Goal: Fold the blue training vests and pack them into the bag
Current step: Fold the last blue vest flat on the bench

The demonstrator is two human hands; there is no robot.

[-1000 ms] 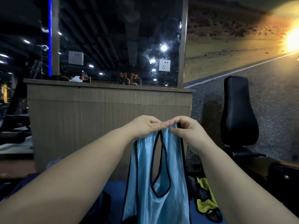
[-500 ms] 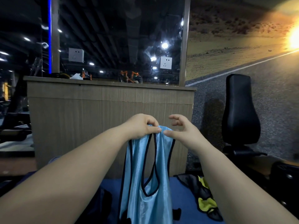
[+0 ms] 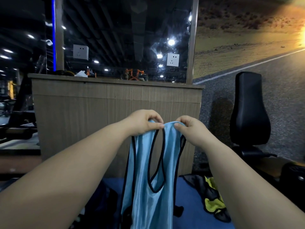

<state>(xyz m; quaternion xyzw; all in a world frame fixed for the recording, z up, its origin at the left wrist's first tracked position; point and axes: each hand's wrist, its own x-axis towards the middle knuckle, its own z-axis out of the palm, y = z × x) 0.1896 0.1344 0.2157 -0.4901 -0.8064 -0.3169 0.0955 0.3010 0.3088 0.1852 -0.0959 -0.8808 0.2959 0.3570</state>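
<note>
Above blue mat [image 3: 189, 204], wooden counter [image 3: 115, 113] behind.

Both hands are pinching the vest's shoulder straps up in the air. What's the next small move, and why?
Probably lower the blue vest toward the blue surface. The left hand and right hand pinch its straps together, so it hangs straight and looks ready to be laid flat for folding.
</note>
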